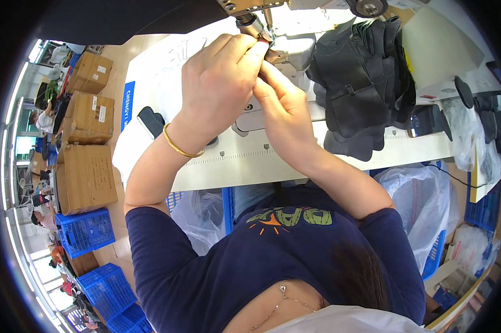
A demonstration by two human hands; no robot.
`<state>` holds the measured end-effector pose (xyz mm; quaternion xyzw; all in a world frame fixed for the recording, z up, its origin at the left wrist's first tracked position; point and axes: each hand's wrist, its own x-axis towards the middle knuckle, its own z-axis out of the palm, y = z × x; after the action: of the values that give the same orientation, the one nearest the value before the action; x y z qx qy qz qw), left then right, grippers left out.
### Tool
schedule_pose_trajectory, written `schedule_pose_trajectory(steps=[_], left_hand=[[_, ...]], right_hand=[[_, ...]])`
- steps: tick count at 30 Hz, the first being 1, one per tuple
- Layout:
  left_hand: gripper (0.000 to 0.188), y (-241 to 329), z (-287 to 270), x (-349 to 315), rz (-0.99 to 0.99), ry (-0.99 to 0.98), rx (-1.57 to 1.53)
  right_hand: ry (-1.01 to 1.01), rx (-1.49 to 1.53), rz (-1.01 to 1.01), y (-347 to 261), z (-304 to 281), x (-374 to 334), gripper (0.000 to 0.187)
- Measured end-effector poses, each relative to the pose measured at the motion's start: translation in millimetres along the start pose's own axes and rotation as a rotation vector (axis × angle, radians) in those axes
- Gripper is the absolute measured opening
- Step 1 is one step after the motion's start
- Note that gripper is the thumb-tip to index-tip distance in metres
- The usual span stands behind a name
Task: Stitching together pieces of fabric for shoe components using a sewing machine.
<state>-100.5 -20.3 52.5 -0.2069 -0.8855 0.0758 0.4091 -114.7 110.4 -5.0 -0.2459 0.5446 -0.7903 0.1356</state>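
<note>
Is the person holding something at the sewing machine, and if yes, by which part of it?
It cannot be told: left hand and right hand are close together at the sewing machine, hiding anything between them.

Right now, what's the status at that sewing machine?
Left hand and right hand together at sewing machine. Anything held: hidden from view. Black cut pieces piled to the right.

Head view: fisheye, from the wearer's head; faces steeply down;
Nearness: close above left hand, right hand, white table
</note>
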Motion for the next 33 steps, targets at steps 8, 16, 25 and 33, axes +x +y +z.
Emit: schedule_pose_trajectory(steps=[8,16,25,33], left_hand=[[0.033,1.2,-7.7,5.1,-0.038,-0.063,-0.056],[0.029,2.2,-7.6,5.3,-0.042,-0.076,-0.034],[0.029,3.2,-9.9,5.7,-0.063,-0.076,-0.051],[0.026,11.9,-13.4,11.0,-0.099,-0.100,-0.063]], right_hand=[[0.065,-0.110,-0.162,18.3,7.7,14.8,0.015],[0.096,-0.081,-0.149,17.6,8.3,11.9,0.012],[0.083,-0.004,-0.120,6.3,7.2,7.1,0.014],[0.030,0.028,-0.039,1.2,0.2,3.8,0.015]])
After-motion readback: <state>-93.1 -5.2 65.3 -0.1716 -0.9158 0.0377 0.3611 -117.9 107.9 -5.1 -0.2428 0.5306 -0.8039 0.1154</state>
